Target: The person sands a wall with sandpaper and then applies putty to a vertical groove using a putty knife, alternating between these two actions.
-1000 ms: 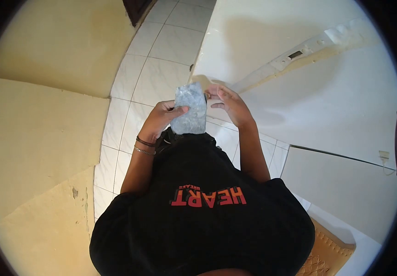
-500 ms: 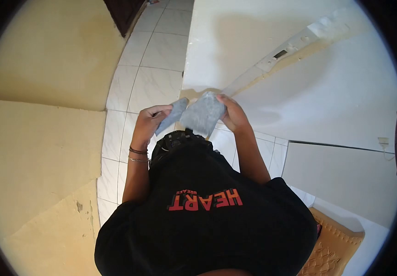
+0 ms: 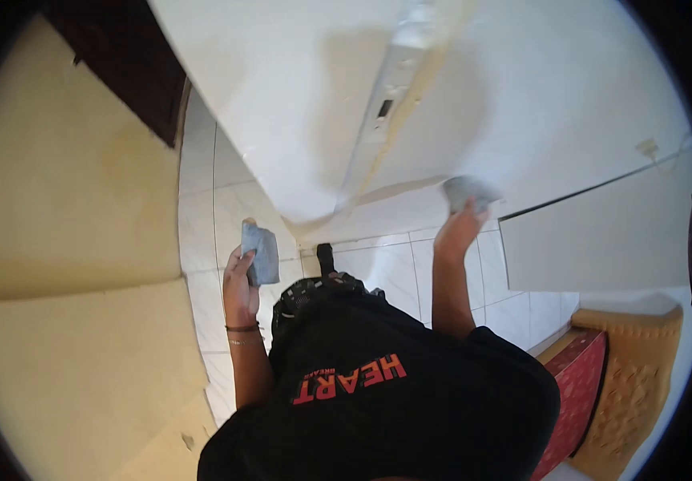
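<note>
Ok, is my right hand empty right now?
No, the right hand holds a blurred grey piece, while the left hand holds another grey piece.

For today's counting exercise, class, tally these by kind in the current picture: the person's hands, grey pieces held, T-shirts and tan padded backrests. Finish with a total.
Hands: 2 (left hand, right hand)
Grey pieces: 2 (left grey piece, right grey piece)
Black T-shirt: 1
Tan padded backrest: 1
Total: 6
</note>
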Tool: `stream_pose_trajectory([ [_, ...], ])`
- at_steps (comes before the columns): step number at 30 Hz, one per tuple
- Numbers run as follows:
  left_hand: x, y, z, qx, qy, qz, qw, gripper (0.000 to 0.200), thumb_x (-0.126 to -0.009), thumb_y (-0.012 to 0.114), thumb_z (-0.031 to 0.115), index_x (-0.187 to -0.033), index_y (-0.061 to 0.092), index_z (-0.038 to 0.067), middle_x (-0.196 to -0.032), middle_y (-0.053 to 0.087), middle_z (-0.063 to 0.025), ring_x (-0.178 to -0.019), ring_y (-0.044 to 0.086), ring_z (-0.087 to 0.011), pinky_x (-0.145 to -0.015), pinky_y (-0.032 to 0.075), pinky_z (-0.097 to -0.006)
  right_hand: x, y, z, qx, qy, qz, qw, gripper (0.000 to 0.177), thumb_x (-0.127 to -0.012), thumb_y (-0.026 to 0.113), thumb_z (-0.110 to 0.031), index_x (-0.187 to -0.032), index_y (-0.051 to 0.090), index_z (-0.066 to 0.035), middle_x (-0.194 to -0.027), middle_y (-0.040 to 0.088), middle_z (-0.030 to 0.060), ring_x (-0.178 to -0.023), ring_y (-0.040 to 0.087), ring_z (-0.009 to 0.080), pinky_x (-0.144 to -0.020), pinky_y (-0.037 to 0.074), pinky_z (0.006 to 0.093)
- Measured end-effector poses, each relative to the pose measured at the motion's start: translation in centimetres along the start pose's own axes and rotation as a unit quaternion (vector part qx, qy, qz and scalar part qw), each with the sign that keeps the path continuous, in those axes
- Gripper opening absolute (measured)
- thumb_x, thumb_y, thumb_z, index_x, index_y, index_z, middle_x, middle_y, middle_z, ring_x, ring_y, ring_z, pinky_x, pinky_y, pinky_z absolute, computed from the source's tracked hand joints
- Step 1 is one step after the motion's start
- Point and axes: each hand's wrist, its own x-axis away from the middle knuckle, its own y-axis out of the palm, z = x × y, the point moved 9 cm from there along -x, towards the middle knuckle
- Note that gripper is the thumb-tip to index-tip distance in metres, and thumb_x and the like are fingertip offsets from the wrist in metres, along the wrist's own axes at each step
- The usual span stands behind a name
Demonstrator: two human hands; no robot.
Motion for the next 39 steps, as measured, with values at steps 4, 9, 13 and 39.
stream_pose_trajectory([
  [4,0.3,2.2,0.7,0.030,-0.026,-0.041,0.998,0.032,-0.090,0.045,0.013,-0.121,0.043,0.007,-0.116,0.053,-0.0072,-0.106,0.053,-0.0193,-0.089,0.044,-0.0354,2.7,4.0,-6.8,0.117,-0.178,-0.040,0.976,0.055,-0.093,0.044,-0.025,-0.134,0.024,0.006,-0.135,0.032,0.0190,-0.120,0.036,0.0259,-0.102,0.027,0.0340],
  [9,1.6,4.9,2.0,0.070,-0.015,-0.105,0.992,0.035,-0.088,0.048,0.018,-0.120,0.043,0.008,-0.118,0.050,-0.0080,-0.110,0.050,-0.0223,-0.093,0.042,-0.0379,6.0,11.1,-9.0,0.249,-0.489,-0.155,0.822,0.056,-0.095,0.037,-0.035,-0.134,0.029,0.003,-0.143,0.019,0.0230,-0.134,0.015,0.0336,-0.107,0.013,0.0433],
  [13,1.3,4.1,2.0,0.084,0.007,-0.079,0.993,0.032,-0.085,0.051,0.020,-0.114,0.047,0.007,-0.112,0.053,-0.0062,-0.107,0.051,-0.0218,-0.093,0.040,-0.0389,3.8,11.6,-14.1,0.177,-0.532,-0.047,0.827,0.052,-0.095,0.033,-0.033,-0.137,0.028,-0.002,-0.145,0.016,0.0198,-0.135,0.006,0.0369,-0.107,0.000,0.0499],
  [39,1.1,2.5,1.9,0.131,0.043,-0.023,0.990,0.040,-0.086,0.049,0.024,-0.119,0.046,0.003,-0.116,0.054,-0.0084,-0.108,0.050,-0.0232,-0.093,0.038,-0.0394,0.3,11.7,-15.3,0.152,-0.505,0.057,0.847,0.051,-0.091,0.043,-0.020,-0.132,0.029,0.008,-0.137,0.031,0.0257,-0.129,0.025,0.0395,-0.107,0.015,0.0431],
])
